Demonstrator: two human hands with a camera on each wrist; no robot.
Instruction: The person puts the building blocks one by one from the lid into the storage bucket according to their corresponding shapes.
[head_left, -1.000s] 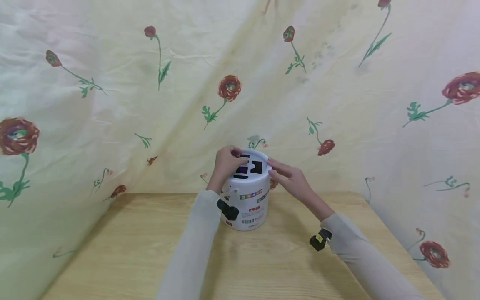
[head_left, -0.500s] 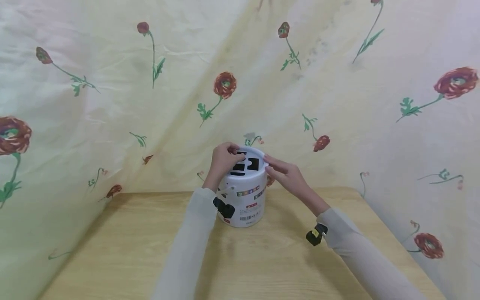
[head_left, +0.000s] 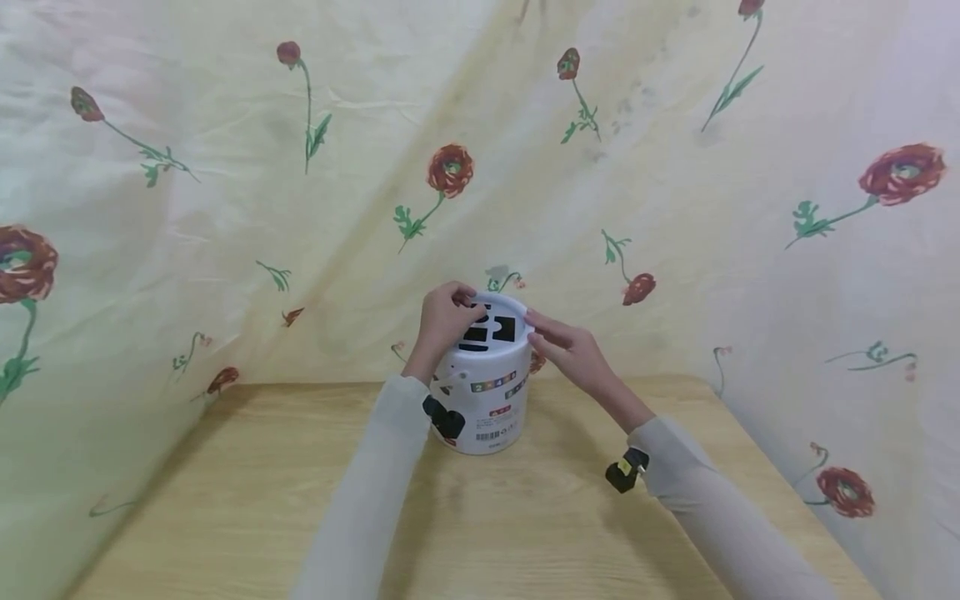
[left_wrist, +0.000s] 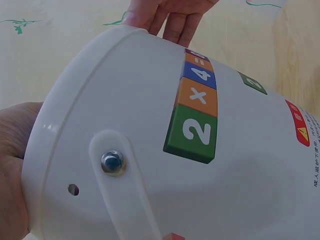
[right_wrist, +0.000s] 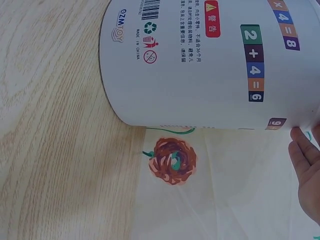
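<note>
A white toy bucket (head_left: pixel 498 408) stands upright on the table, printed with coloured sums. Its white lid (head_left: pixel 491 332) has black-looking cutouts. My left hand (head_left: pixel 442 323) is at the lid's left side, thumb over the top and fingers curled near the far rim. In the left wrist view that hand (left_wrist: pixel 12 175) is partly hidden behind the rim. My right hand (head_left: pixel 576 350) touches the right side of the rim with fairly straight fingers and thumb. The right wrist view shows its fingers (right_wrist: pixel 300 160) against the bucket wall. A white handle (left_wrist: pixel 122 200) is bolted to the side.
The bucket stands near the back of a light wooden table (head_left: pixel 510 525). A flower-printed cloth (head_left: pixel 360 208) hangs behind and at both sides. Black wrist cameras sit on both sleeves, the left one (head_left: pixel 444 418) overlapping the bucket in the head view.
The head view has shifted slightly, so the bucket and hands appear a little further left. Both hands keep nearly the same place at the rim.
</note>
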